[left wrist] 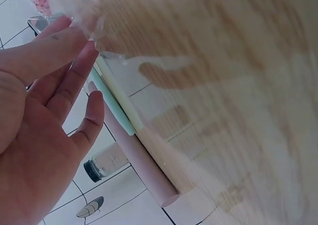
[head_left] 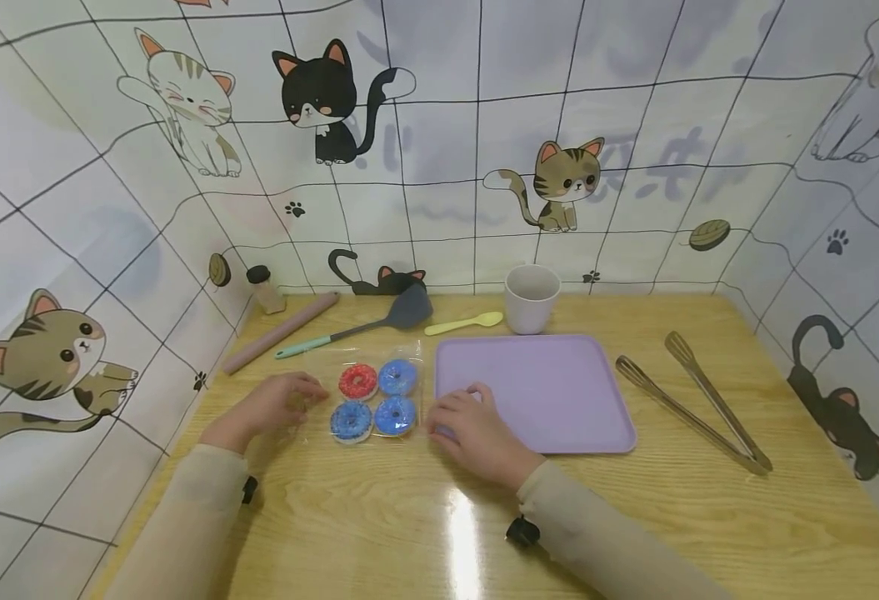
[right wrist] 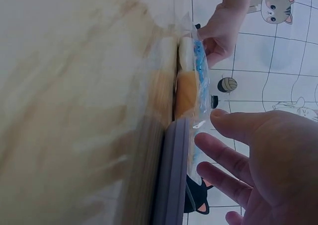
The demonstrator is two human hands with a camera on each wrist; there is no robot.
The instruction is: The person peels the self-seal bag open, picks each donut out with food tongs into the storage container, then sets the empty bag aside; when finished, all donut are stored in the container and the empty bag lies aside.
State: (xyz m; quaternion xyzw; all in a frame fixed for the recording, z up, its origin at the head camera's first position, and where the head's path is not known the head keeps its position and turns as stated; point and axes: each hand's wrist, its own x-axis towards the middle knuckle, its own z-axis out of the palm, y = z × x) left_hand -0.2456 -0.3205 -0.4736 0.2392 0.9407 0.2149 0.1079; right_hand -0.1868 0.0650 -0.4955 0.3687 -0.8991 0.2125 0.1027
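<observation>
Purple tray (head_left: 559, 392) (tongs (head_left: 697, 408) beside) flanks doughnut bag (head_left: 375, 392).

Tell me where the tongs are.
In the head view the tongs lie on the table's right side, just right of the purple tray, untouched by both hands.

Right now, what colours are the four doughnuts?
Three doughnuts are blue, one red; the head view shows it best.

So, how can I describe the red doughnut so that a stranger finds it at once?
Start at the flat lilac plastic tray on the wooden table. Just left of it lies a clear plastic bag with four sprinkled doughnuts, between the two hands. The red-iced doughnut is at the back left; the other three are blue.
</observation>
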